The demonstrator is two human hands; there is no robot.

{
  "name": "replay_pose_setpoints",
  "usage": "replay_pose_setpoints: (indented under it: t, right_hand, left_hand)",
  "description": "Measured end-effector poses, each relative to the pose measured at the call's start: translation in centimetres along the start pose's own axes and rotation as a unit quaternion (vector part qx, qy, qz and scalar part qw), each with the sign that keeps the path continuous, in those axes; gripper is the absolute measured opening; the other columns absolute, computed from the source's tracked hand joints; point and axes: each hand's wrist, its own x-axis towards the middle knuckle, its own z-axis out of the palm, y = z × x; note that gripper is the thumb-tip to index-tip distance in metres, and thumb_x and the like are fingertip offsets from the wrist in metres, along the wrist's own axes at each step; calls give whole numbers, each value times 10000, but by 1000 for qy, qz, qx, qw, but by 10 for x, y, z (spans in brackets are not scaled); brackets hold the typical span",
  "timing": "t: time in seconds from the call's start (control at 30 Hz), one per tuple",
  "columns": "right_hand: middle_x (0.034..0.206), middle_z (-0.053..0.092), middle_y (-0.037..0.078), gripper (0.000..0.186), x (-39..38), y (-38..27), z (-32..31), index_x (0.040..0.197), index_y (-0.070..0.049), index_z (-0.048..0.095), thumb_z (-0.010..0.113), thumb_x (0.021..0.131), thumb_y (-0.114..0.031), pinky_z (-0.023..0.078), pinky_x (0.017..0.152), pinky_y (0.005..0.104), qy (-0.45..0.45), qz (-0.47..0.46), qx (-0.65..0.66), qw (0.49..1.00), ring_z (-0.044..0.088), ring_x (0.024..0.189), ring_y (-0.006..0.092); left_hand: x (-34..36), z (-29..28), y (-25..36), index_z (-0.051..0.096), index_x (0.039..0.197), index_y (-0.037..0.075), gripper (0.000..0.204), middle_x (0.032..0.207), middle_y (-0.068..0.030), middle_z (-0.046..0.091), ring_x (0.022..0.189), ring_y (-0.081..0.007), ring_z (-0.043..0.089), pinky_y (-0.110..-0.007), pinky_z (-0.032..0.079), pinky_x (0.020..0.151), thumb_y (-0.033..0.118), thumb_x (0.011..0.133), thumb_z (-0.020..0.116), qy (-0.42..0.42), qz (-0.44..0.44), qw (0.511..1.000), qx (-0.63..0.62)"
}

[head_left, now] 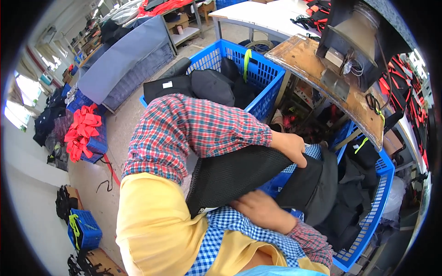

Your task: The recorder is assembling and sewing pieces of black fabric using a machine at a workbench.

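My left hand (291,149) reaches across in a plaid sleeve, its fingers closed on the upper edge of a black mesh piece (230,177). Lower down, my right hand (258,209) touches the underside of that piece; it is blurred and its fingertips are partly hidden, so I cannot tell its grip. A black padded piece (313,179) lies just right of the mesh, beside a blue basket (381,202) holding more black pieces (350,202). A blue checked cloth (221,218) shows below the mesh.
Another blue basket (260,66) with black items stands ahead. A worn wooden worktop (304,60) with a dark machine (363,41) is at upper right. A white table (253,14) stands behind. Red fabric (83,129) sits on a crate at left, near a grey-covered bench (119,60).
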Motion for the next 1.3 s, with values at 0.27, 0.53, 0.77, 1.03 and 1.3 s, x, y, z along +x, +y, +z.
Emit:
replay_pose_setpoints:
  t: [0.27,0.53,0.77,1.03,1.3]
  right_hand:
    - [1123,621,185,543,-48,72,-108,1062,-7,616,777,731,-406,389,1004,506,21,308,-189,932,560,1137,376]
    - [675,630,163,545,-64,89,-126,812,-51,630,655,797,-595,497,599,445,13,353,-197,915,635,655,370]
    - [732,654,191,605,-39,143,-189,863,-16,655,627,817,-619,526,672,446,133,363,-323,864,654,733,379]
    - [773,657,216,703,-32,196,-235,878,29,685,634,783,-666,522,726,434,129,386,-316,857,652,780,385]
    - [774,650,222,690,-39,216,-243,851,37,673,649,780,-649,496,694,434,83,419,-285,858,641,761,379]
  left_hand:
    - [-10,-9,-3,654,838,-46,513,695,-129,635,650,-200,603,-351,470,629,466,852,621,-53,-2,996,-77]
    - [-19,-51,-16,601,1040,-8,604,884,-71,594,863,-170,576,-302,462,761,499,761,775,-221,-19,973,-66]
    - [31,-143,-5,596,1010,9,236,874,33,613,840,-61,545,-225,451,784,54,803,700,24,69,997,7]
    - [92,-180,-23,584,1083,17,431,941,-8,630,904,-99,561,-244,444,841,222,771,801,34,103,994,19]
    - [106,-171,-33,538,1172,29,459,932,-109,620,917,-195,599,-296,453,830,163,783,742,82,82,966,232]
